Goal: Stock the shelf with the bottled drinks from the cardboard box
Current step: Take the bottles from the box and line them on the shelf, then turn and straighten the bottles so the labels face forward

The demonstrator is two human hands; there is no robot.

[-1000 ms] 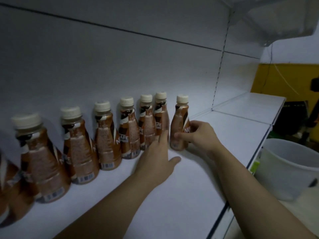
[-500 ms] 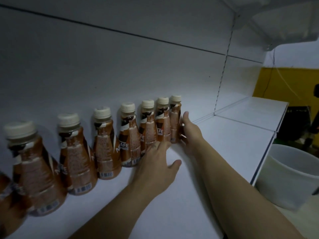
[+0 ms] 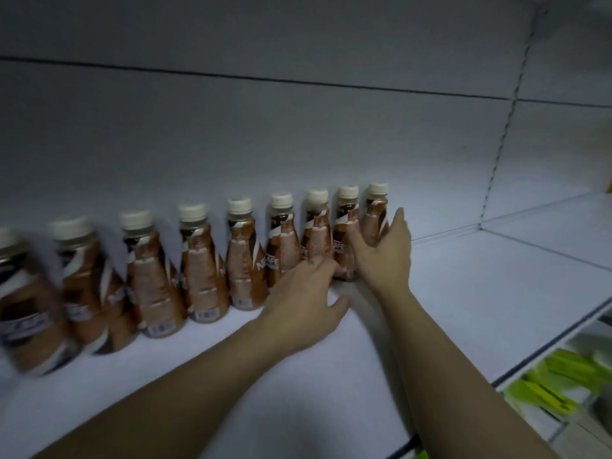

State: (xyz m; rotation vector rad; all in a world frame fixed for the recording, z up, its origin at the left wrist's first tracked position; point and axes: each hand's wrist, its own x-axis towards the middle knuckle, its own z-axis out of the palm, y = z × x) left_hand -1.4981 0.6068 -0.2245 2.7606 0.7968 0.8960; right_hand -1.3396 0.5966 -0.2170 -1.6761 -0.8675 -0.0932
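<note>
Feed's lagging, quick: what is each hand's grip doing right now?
Left grip: open, touching the bottle row.
Right grip: holding the rightmost bottle.

Single head-worn view, wide-angle. Faces forward and down onto white shelf (image 3: 463,293), angled rightward along back panel (image 3: 265,144). Very near: forearms (image 3: 198,376) in from bottom edge up to mid-frame. Row of bottles (image 3: 245,256) from left edge to just right of centre, leftmost large and blurred, end bottle (image 3: 376,210) smallest and farthest. Panel seams sloping down to right. Shelf across lower half, panel across upper half. At lower right corner, looks past shelf front edge onto blurred green items (image 3: 563,376) below.
</note>
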